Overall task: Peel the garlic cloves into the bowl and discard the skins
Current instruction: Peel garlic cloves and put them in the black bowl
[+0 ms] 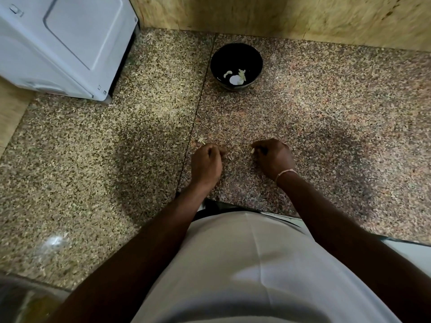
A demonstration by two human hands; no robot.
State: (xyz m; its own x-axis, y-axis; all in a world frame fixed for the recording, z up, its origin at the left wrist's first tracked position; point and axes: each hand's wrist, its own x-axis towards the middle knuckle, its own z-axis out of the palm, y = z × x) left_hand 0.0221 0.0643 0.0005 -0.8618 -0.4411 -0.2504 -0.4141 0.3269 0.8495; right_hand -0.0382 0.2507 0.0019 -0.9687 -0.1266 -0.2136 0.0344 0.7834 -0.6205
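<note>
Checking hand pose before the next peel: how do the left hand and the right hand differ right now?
The right hand pinches a pale garlic clove at its fingertips; the left hand shows nothing clearly held, though skin scraps lie beside it. The right wrist wears a thin band; the left wrist is bare. Both are curled, knuckles up, low over the granite counter, short of the black bowl.

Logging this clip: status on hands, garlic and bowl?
Right hand pinches a clove; left hand curled, contents unseen. Black bowl holds peeled pieces. Skins between hands on counter.
</note>
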